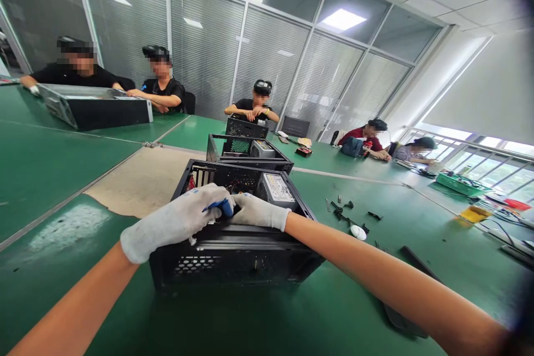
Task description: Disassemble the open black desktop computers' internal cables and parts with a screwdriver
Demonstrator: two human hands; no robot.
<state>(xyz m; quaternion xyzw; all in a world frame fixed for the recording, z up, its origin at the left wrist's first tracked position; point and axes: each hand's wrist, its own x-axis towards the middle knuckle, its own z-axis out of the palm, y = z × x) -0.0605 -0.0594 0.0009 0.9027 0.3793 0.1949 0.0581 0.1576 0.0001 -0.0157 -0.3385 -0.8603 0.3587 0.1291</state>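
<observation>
A black computer case (258,236) lies on the green table in front of me, its upper side uncovered. Inside it I see a silver power supply (277,189) with a label, and some wires. My left hand (198,208), in a white glove, is closed around a small blue object (226,207) over the case's near edge; its kind is unclear. My right hand (256,211), gloved too, reaches into the case beside the left, with its fingers curled and their tips hidden. What the right fingers grip cannot be made out.
Behind stands a second open case (250,150). Small black parts (342,211) and a white mouse (357,232) lie to the right, near a dark panel (421,264). A cardboard sheet (133,181) is at left. Several people sit around the table, one near a large metal chassis (108,111).
</observation>
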